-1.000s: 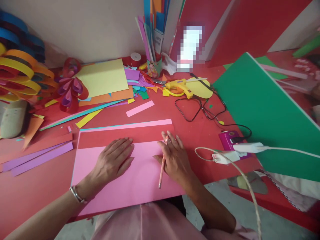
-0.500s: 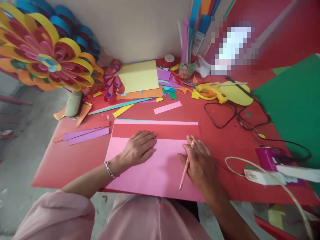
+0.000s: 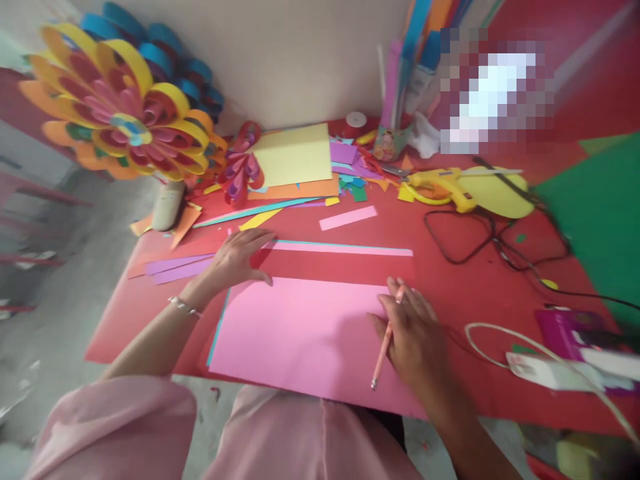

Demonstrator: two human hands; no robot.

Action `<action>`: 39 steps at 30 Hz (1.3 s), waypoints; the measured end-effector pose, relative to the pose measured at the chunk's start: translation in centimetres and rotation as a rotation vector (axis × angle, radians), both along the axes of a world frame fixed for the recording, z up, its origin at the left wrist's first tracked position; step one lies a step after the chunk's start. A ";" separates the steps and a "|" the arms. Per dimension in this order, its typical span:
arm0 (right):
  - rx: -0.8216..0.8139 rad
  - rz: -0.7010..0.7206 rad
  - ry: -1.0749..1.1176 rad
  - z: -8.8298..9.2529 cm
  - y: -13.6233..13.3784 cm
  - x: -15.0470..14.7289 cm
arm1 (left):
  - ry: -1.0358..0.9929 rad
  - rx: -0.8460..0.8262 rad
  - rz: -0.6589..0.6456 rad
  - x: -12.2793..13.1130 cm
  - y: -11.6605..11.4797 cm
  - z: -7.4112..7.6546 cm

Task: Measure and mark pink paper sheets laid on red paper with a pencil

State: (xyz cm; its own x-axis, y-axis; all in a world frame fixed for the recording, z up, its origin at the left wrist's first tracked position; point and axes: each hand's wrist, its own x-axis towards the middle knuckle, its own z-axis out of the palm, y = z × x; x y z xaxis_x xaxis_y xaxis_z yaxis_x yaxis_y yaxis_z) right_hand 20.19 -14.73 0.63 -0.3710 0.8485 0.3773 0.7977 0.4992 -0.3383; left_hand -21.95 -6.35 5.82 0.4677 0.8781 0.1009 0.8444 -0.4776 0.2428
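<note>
A large pink paper sheet (image 3: 300,340) lies before me, with a teal edge showing along its left side. Across its far part runs a red paper strip (image 3: 330,267), with a narrow pink band beyond it. My left hand (image 3: 240,259) rests palm down at the strip's left end, thumb spread away from the fingers and holding nothing. Near the strip's right end, my right hand (image 3: 415,327) lies on the pink sheet. A pencil (image 3: 382,353) is tucked between its fingers, eraser end toward me.
Purple strips (image 3: 183,268) lie left of the sheet. A loose pink strip (image 3: 349,218), a yellow glue gun (image 3: 443,187) and a pencil cup (image 3: 393,142) are farther back. A big paper flower (image 3: 135,130) stands back left. Cables and a white power strip (image 3: 543,371) lie right.
My left hand has slid left and away from me, to the red strip's left end, with its thumb spread wider. My right hand keeps its place on the sheet with the pencil. The view has shifted.
</note>
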 end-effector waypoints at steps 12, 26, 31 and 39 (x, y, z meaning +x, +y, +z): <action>-0.062 0.079 0.000 3.3 -2.3 -1.2 | 0.023 0.144 -0.082 -0.1 -0.1 -1.0; -0.298 0.672 -0.014 4.4 -3.7 -4.3 | 0.020 0.131 -0.052 0.1 -0.4 -0.3; -0.285 0.677 -0.006 4.2 -3.7 -5.1 | 0.028 0.160 -0.056 -0.1 -0.2 -0.5; -0.262 0.486 0.084 4.5 -3.4 -3.3 | -0.213 0.109 0.205 -0.4 -2.4 0.0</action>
State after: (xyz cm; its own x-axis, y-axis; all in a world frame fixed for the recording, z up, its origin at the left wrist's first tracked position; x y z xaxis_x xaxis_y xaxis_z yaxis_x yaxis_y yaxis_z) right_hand 16.89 -18.14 5.09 -0.7211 0.6564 0.2217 0.4615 0.6937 -0.5531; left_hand -22.31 -8.71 5.81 0.2403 0.9305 0.2763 0.8615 -0.3356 0.3809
